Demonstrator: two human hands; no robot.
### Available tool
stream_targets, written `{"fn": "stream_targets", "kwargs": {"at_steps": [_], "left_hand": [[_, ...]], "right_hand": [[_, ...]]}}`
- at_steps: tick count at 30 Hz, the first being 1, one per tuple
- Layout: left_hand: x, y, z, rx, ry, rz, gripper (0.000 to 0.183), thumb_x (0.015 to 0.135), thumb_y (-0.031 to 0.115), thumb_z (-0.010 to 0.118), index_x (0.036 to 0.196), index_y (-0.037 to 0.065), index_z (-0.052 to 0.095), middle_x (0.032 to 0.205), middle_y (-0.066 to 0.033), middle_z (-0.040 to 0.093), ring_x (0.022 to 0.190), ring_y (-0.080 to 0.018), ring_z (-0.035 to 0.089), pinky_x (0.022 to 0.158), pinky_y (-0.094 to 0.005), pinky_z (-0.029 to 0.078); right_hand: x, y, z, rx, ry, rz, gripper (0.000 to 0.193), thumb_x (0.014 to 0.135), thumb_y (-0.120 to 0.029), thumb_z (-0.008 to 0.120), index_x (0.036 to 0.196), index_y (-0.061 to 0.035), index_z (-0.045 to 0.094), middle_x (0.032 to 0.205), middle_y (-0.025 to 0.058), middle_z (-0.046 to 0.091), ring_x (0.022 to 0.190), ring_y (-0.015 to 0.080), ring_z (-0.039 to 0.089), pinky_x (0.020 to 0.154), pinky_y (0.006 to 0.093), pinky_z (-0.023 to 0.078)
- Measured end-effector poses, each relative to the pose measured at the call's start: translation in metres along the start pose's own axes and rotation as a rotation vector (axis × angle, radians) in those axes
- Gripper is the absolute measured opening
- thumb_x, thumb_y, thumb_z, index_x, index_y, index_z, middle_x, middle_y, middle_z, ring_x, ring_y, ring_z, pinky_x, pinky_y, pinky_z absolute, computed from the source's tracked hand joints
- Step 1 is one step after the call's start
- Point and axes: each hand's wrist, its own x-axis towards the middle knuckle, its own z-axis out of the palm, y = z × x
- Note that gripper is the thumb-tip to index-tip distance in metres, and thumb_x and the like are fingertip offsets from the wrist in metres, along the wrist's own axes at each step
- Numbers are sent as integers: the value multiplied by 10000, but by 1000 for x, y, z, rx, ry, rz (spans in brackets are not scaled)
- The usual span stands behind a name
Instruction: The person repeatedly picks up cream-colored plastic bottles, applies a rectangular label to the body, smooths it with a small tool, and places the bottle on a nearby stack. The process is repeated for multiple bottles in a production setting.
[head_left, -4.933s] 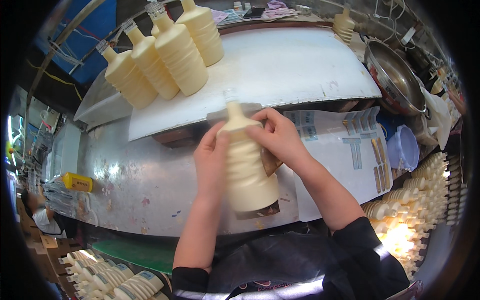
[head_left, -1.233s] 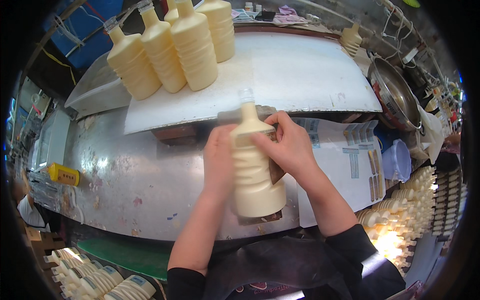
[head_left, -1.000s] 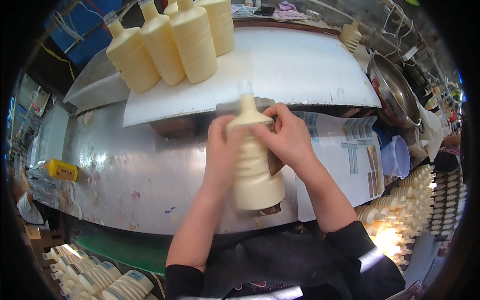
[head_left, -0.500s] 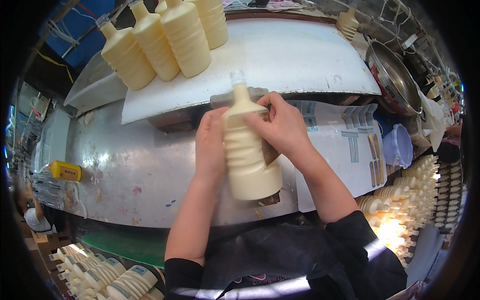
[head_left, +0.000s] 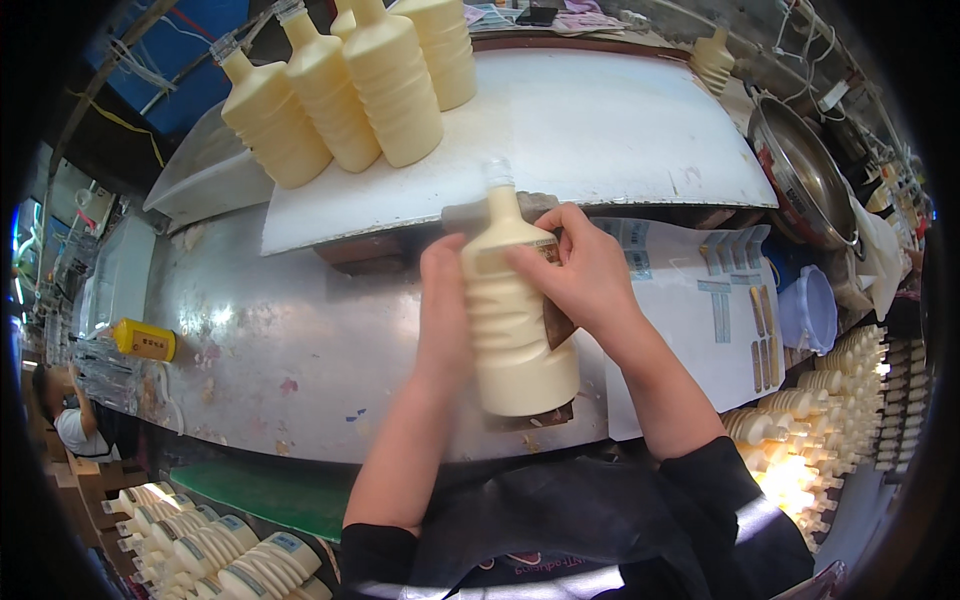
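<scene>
One cream plastic bottle (head_left: 520, 365) lies in front of the person, its clear threaded neck pointing away and its base toward the body. A brown label (head_left: 558, 322) sits on its right side, with a pointed corner standing out from the ribbed wall. The right hand (head_left: 590, 268) is at the bottle's right shoulder: the thumb lies across the front and the other fingers bend near the label's upper edge, with a small gap between thumb and forefinger; whether they pinch the label or only press it, I cannot tell. The left hand (head_left: 443, 310) is blurred beside the left shoulder, fingers together and bent; whether it touches the bottle is unclear.

A grey block (head_left: 464, 214) shows behind the bottle's neck, above the metal table (head_left: 300, 370). To the right, a white sheet (head_left: 665, 350) carries rows of blue and gold stickers (head_left: 715, 310). Beyond, a raised white board (head_left: 620, 120) bears a group of upright cream bottles (head_left: 400, 90) at its left end. A pale purple bucket (head_left: 808, 312) and a large metal pan (head_left: 808, 170) are at the right. A yellow container (head_left: 145, 340) lies toward the left edge, near another person (head_left: 82, 425). More bottles (head_left: 205, 545) are stacked low on the left, beside a green board (head_left: 260, 500).
</scene>
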Motion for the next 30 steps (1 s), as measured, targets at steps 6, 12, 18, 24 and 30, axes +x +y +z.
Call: {"fn": "stream_targets", "kwargs": {"at_steps": [6, 12, 18, 24, 30], "left_hand": [[-5, 5, 5, 192, -28, 49, 359, 1083, 256, 509, 1371, 41, 499, 1272, -110, 581, 1107, -165, 585, 971, -313, 490], [-2, 2, 9, 375, -43, 47, 469, 1127, 418, 378, 1401, 55, 496, 1254, -63, 615, 1094, -148, 597, 1004, -347, 475], [0, -3, 10, 285, -70, 61, 494, 1124, 427, 387, 1400, 35, 505, 1289, -104, 614, 1119, -175, 616, 993, -351, 502], [1, -7, 12, 156, -60, -51, 458, 1130, 394, 358, 1312, 12, 534, 1218, -106, 628, 1085, -169, 616, 966, -344, 511], [2, -5, 9, 147, -62, -67, 458, 1126, 378, 362, 1296, -2, 552, 1251, -113, 618, 1108, -173, 600, 976, -337, 491]], "right_hand": [[10, 40, 15, 292, 89, -185, 417, 954, -447, 680, 1051, -42, 652, 756, 21, 578, 628, 129, 521, 603, 307, 451], [7, 50, 4, 589, -161, -4, 360, 1063, -356, 568, 1154, -20, 661, 930, 11, 650, 823, 46, 586, 720, 237, 495], [12, 61, 10, 859, -233, 20, 376, 1048, -307, 602, 1278, -11, 633, 1044, 22, 698, 911, 55, 617, 798, 226, 508], [9, 56, 12, 706, -221, -8, 332, 1011, -240, 660, 1239, -3, 622, 1002, 48, 716, 902, 59, 640, 802, 240, 514], [9, 57, 11, 715, -208, -6, 307, 1002, -222, 659, 1213, -3, 622, 987, 51, 716, 899, 62, 647, 792, 233, 513]]}}
